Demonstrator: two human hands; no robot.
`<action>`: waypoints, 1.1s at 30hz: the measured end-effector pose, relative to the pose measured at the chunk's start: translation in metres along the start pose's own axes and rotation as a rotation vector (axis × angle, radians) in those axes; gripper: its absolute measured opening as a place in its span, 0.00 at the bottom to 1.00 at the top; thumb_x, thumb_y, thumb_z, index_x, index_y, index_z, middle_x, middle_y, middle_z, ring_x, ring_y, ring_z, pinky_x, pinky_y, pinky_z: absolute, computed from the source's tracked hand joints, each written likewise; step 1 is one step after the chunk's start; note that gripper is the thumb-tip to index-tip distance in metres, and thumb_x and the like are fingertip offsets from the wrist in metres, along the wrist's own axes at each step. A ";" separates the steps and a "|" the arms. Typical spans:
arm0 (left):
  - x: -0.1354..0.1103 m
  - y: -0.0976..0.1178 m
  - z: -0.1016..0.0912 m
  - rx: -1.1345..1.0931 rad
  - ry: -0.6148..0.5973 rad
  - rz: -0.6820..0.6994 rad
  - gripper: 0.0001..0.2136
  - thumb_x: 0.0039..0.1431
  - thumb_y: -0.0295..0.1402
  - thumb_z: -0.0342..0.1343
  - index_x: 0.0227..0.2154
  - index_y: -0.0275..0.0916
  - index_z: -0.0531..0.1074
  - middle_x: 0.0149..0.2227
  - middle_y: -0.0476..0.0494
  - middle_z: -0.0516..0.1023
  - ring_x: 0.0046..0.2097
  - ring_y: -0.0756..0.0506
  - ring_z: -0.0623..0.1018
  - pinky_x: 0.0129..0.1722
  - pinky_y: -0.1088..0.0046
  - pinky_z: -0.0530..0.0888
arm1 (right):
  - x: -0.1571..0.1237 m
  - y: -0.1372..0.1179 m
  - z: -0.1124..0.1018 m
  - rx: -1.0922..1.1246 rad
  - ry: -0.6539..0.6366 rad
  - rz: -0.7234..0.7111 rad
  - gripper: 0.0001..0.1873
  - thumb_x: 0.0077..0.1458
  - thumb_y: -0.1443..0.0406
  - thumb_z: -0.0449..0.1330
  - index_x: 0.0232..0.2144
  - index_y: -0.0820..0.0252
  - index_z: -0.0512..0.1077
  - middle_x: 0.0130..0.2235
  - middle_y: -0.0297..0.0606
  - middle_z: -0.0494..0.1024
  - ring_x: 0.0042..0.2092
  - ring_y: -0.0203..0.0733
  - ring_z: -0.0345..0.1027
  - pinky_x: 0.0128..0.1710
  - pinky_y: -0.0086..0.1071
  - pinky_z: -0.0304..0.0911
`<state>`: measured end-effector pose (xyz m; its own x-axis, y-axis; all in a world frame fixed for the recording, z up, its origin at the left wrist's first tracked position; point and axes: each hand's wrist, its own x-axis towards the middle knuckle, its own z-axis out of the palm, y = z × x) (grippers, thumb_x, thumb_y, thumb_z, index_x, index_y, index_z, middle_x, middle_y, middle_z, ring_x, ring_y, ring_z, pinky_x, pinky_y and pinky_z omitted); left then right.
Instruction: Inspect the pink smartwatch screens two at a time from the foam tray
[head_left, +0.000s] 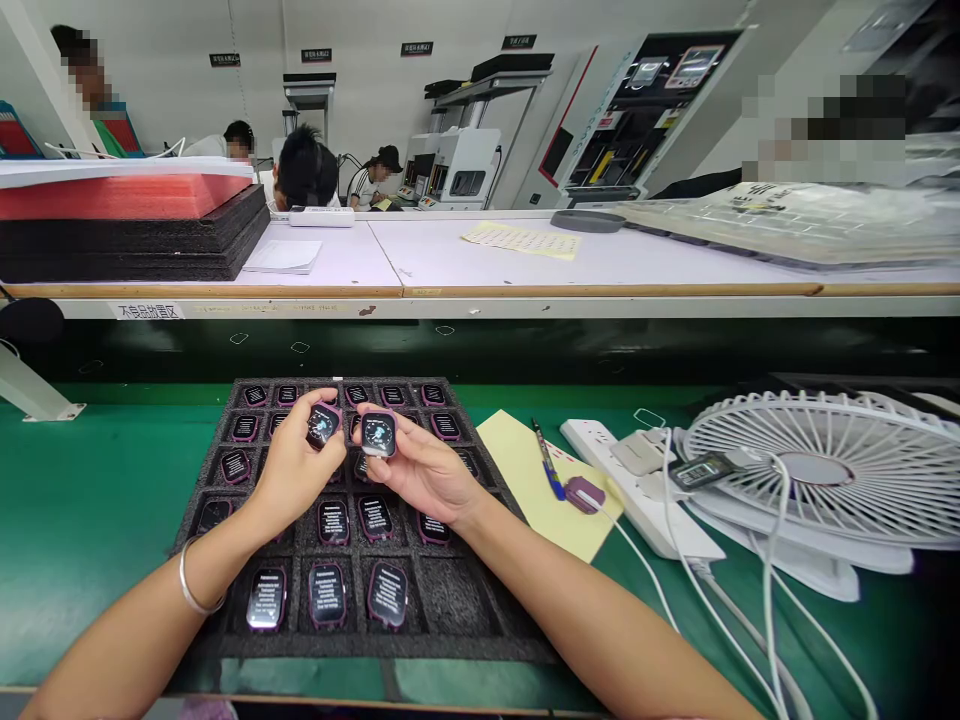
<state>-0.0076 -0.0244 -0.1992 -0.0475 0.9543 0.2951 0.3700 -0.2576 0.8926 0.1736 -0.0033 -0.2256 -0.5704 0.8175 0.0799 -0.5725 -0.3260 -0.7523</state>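
My left hand [304,450] is closed around a smartwatch body [322,426] with a purple case, its lit screen facing me. Beside it, my right hand [420,460] grips a second smartwatch body [378,435] between thumb and fingers, its screen also lit. Both are held just above a black foam tray [457,595] with square compartments. Many compartments hold similar purple-edged watches, among them a watch [327,595] in the front row showing lines of white text. My hands and forearms hide part of the tray's middle.
Right of the tray lie yellow paper [502,450], a blue pen [549,460] and a purple watch-like piece [585,494] on a white cable. A white power strip [637,490] and a white fan [817,470] stand farther right. Foam sheets [127,235] are stacked on the shelf; people sit beyond.
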 end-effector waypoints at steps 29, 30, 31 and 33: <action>-0.002 0.007 0.000 -0.033 -0.034 0.015 0.21 0.52 0.33 0.57 0.52 0.38 0.72 0.42 0.43 0.80 0.40 0.45 0.78 0.37 0.71 0.74 | 0.000 0.001 0.000 -0.001 -0.018 0.010 0.23 0.54 0.60 0.69 0.52 0.56 0.75 0.42 0.40 0.78 0.30 0.35 0.62 0.35 0.34 0.61; -0.002 0.007 0.000 -0.032 -0.039 0.018 0.21 0.52 0.33 0.57 0.51 0.38 0.72 0.43 0.43 0.80 0.41 0.44 0.78 0.38 0.71 0.74 | 0.000 0.001 0.000 0.005 -0.026 0.013 0.23 0.54 0.60 0.70 0.52 0.56 0.75 0.42 0.39 0.78 0.29 0.34 0.61 0.35 0.34 0.61; -0.002 0.006 0.000 -0.033 -0.042 0.019 0.20 0.52 0.33 0.57 0.50 0.38 0.73 0.45 0.42 0.80 0.43 0.44 0.78 0.38 0.71 0.74 | 0.000 0.001 -0.001 0.010 -0.033 0.018 0.23 0.53 0.61 0.70 0.52 0.56 0.76 0.41 0.39 0.78 0.29 0.34 0.61 0.34 0.33 0.61; -0.001 0.005 -0.001 -0.056 -0.039 0.006 0.20 0.52 0.33 0.57 0.50 0.38 0.73 0.46 0.42 0.79 0.44 0.44 0.78 0.40 0.70 0.74 | 0.001 0.001 -0.002 0.014 -0.032 0.021 0.23 0.53 0.61 0.71 0.52 0.58 0.76 0.41 0.39 0.78 0.29 0.34 0.62 0.34 0.33 0.61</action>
<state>-0.0060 -0.0272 -0.1946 -0.0084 0.9576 0.2880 0.3179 -0.2705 0.9087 0.1732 -0.0016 -0.2271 -0.6010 0.7947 0.0853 -0.5683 -0.3498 -0.7448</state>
